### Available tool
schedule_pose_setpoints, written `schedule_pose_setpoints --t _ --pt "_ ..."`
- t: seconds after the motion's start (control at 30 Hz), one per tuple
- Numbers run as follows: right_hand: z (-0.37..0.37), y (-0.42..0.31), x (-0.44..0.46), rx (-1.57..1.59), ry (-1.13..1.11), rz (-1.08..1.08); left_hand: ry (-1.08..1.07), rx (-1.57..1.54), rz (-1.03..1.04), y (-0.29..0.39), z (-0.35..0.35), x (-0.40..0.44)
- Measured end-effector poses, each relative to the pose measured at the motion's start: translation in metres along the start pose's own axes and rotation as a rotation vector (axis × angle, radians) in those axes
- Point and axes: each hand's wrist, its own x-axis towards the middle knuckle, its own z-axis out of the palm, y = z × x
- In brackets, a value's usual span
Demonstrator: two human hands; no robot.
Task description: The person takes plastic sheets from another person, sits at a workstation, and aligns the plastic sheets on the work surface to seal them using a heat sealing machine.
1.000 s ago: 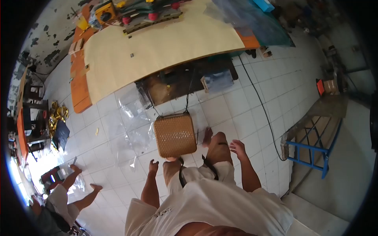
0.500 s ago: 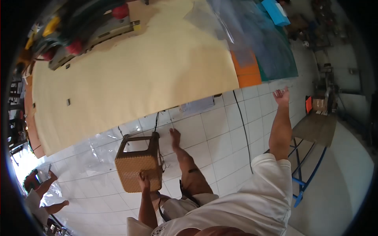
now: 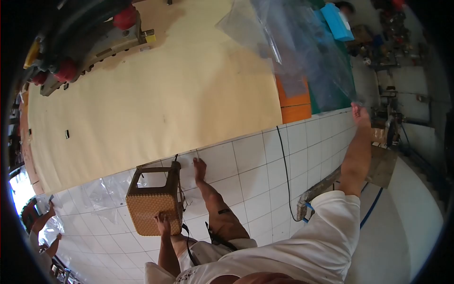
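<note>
At the far right, my right hand (image 3: pixel 360 115) is closed on the corner of a clear plastic sheet (image 3: pixel 302 52). The sheet stretches from these fingers back over the table's right end. At the lower left, my left hand (image 3: pixel 162 222) is in front of a woven-topped stool (image 3: pixel 151 208), its fingers loosely bent and slightly apart. Nothing shows in that hand; whether it touches the seat I cannot tell.
A long table with a beige covering (image 3: pixel 156 104) spans the view, with orange (image 3: pixel 295 113) and green surfaces at its right. A blue box (image 3: pixel 338 23) stands at the back right. A black cable (image 3: pixel 286 175) crosses the tiled floor. Another person's limbs (image 3: pixel 45 220) show far left.
My right hand has moved outward to the right and closed on the plastic sheet's corner, which now stretches toward it. The whole view has shifted; my left hand stays by the stool.
</note>
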Motion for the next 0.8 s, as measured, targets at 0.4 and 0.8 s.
schedule_pose_setpoints --t 0.4,0.8 --pt "-0.034 -0.101 -0.031 0.291 -0.036 -0.517 -0.119 0.054 -0.031 -0.014 -0.005 0.022" --pt "-0.021 -0.291 -0.201 -0.217 -0.164 -0.686 -0.234 -0.101 0.04 -0.056 0.015 0.068"
